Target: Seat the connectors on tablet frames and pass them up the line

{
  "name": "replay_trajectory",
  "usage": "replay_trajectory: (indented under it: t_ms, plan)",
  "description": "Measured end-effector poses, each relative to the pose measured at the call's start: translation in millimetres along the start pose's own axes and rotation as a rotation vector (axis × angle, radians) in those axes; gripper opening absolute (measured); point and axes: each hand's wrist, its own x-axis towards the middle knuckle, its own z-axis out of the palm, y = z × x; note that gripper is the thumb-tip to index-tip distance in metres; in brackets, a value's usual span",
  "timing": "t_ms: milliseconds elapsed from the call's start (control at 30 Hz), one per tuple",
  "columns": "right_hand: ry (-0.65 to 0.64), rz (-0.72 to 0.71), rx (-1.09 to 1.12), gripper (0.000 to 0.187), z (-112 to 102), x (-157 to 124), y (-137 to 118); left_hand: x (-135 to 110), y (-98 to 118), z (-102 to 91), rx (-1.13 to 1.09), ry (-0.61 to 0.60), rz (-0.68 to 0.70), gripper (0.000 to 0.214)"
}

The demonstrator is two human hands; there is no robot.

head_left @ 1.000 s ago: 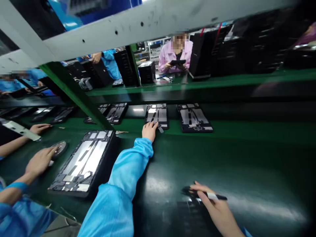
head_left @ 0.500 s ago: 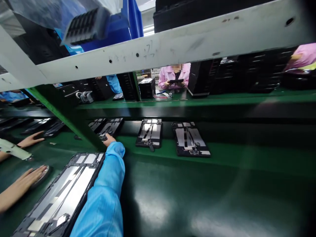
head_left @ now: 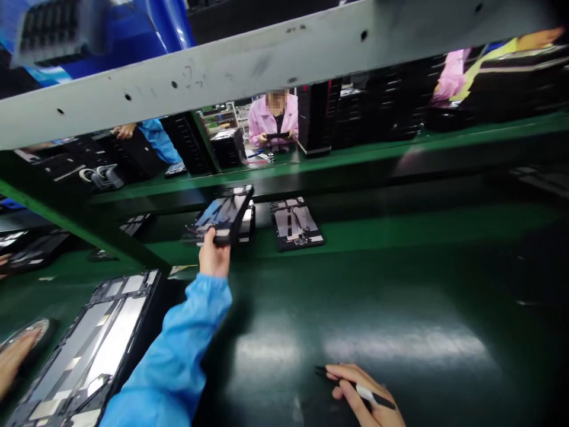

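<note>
My left hand, in a blue sleeve, grips the near edge of an opened tablet and holds it tilted above the green bench. Its thumb lies on top, and silvery battery faces and dark cables show inside. Partly behind it is another opened tablet. To the right a third opened tablet lies flat. Low in the view, my right hand is closed around slim black tweezers with a pale section, tip pointing left.
A large opened tablet lies at lower left, beside another person's hand on a round object. A green post slants down on the left. A white metal beam crosses above. Across the bench, a person in pink holds a dark device.
My left hand has lifted a tablet from beside the post and carried it right, over another tablet. My right hand with the tweezers has come into view. The view has shifted right.
</note>
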Motion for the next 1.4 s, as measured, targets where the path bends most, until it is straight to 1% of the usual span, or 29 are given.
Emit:
replay_trajectory:
  t_ms: [67, 133, 200, 267, 300, 367, 400, 433, 467, 533, 567, 600, 633, 667, 700, 733, 767, 800, 867, 967, 1033, 1100, 1133, 1167, 1200, 1300, 1333, 1400]
  plan:
    - [0.076, -0.031, 0.032, 0.024, -6, -11, 4, -58, -6, -28.3, 0.0, -0.104, -0.09, 0.023]
    - [0.192, -0.044, 0.052, 0.027, -14, -20, 8, -109, -14, -64.8, 0.03, -0.175, -0.26, 0.024]
    - [0.299, -0.027, 0.068, 0.03, -24, -25, 9, -150, -26, -98.5, 0.115, -0.167, -0.405, 0.029]
    - [0.36, 0.006, 0.08, 0.034, -32, -23, 4, -180, -45, -120.8, 0.155, -0.174, -0.51, 0.04]
    - [0.361, 0.026, 0.088, 0.035, -36, -21, 1, -191, -57, -126.5, 0.152, -0.196, -0.537, 0.045]
    - [0.308, 0.065, 0.12, 0.039, -40, -12, -5, -209, -80, -129.0, 0.109, -0.286, -0.558, 0.051]
    - [0.272, 0.076, 0.14, 0.042, -42, -7, -5, -215, -89, -127.5, 0.09, -0.354, -0.581, 0.05]
    - [0.239, 0.08, 0.155, 0.045, -44, -2, -4, -220, -96, -125.7, 0.093, -0.439, -0.633, 0.049]
    - [0.217, 0.077, 0.159, 0.047, -46, 2, -1, -223, -100, -124.5, 0.127, -0.543, -0.721, 0.05]
    - [0.213, 0.063, 0.141, 0.049, -53, 7, 8, -219, -98, -126.1, 0.29, -0.813, -0.909, 0.057]
    - [0.224, 0.063, 0.126, 0.049, -56, 8, 14, -212, -93, -129.0, 0.41, -0.954, -0.917, 0.06]
    - [0.241, 0.069, 0.113, 0.049, -59, 8, 19, -202, -87, -132.6, 0.541, -1.062, -0.824, 0.059]
    - [0.257, 0.078, 0.104, 0.048, -62, 7, 23, -190, -82, -136.6, 0.668, -1.122, -0.634, 0.055]
    - [0.27, 0.084, 0.1, 0.047, -64, 6, 25, -177, -78, -140.5, 0.778, -1.124, -0.381, 0.05]
    - [0.274, 0.086, 0.095, 0.047, -65, 5, 26, -165, -76, -144.0, 0.869, -1.082, -0.128, 0.046]
    - [0.265, 0.086, 0.087, 0.047, -65, 6, 25, -154, -77, -147.0, 0.941, -1.047, 0.066, 0.047]
    - [0.246, 0.084, 0.073, 0.048, -64, 7, 24, -146, -80, -149.6, 1.001, -1.036, 0.198, 0.053]
    - [0.221, 0.081, 0.055, 0.048, -63, 9, 21, -140, -84, -152.0, 1.051, -1.052, 0.275, 0.06]
    - [0.172, 0.074, 0.006, 0.048, -63, 15, 16, -138, -94, -156.3, 1.121, -1.116, 0.344, 0.066]
    - [0.134, 0.061, -0.024, 0.046, -67, 21, 9, -143, -98, -160.0, 1.15, -1.14, 0.408, 0.063]
    - [0.178, 0.042, -0.009, 0.044, -69, 22, 2, -146, -92, -157.9, 1.154, -1.138, 0.436, 0.056]
    - [0.269, -0.002, 0.003, 0.04, -65, 21, -8, -145, -85, -150.7, 1.148, -1.111, 0.437, 0.044]
    - [0.29, -0.029, -0.002, 0.039, -61, 20, -14, -145, -82, -145.6, 1.133, -1.094, 0.42, 0.038]
    - [0.269, -0.056, -0.018, 0.037, -56, 19, -20, -145, -81, -139.8, 1.111, -1.083, 0.395, 0.033]
    - [0.205, -0.082, -0.043, 0.036, -49, 18, -26, -145, -81, -134.1, 1.09, -1.084, 0.372, 0.027]
    - [-0.098, -0.135, -0.138, 0.036, -27, 18, -41, -146, -84, -122.2, 1.068, -1.131, 0.36, 0.009]
    - [-0.166, -0.146, -0.168, 0.037, -20, 18, -44, -147, -85, -121.2, 1.068, -1.147, 0.367, 0.008]
    - [-0.22, -0.169, -0.227, 0.037, -8, 19, -47, -148, -88, -123.5, 1.049, -1.163, 0.363, 0.01]
